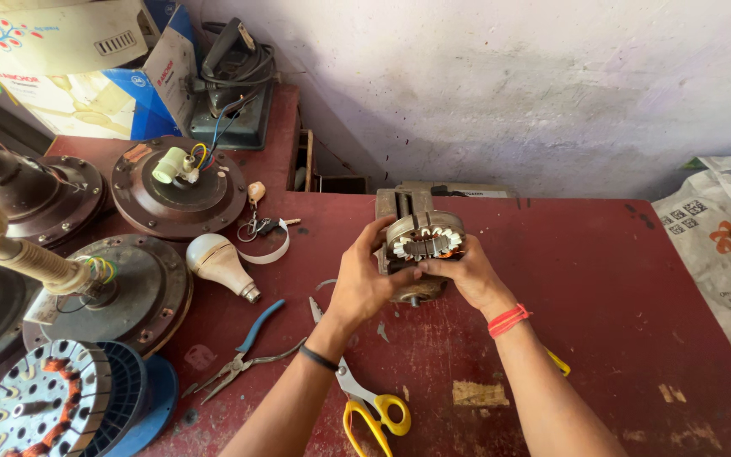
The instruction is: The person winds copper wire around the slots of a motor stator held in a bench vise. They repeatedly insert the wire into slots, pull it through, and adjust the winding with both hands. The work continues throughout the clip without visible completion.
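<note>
A round metal motor stator with white slot liners is held above the red table, near its far edge. My left hand grips its left side, fingers curled over the rim. My right hand holds its right and lower side, thumb at the front. A black band circles my left wrist and a red thread my right. A grey metal vise stands just behind the stator.
Yellow-handled scissors and blue-handled pliers lie near my left arm. A light bulb, keys, several brown fan motor housings and a wound stator fill the left. Newspaper lies at right.
</note>
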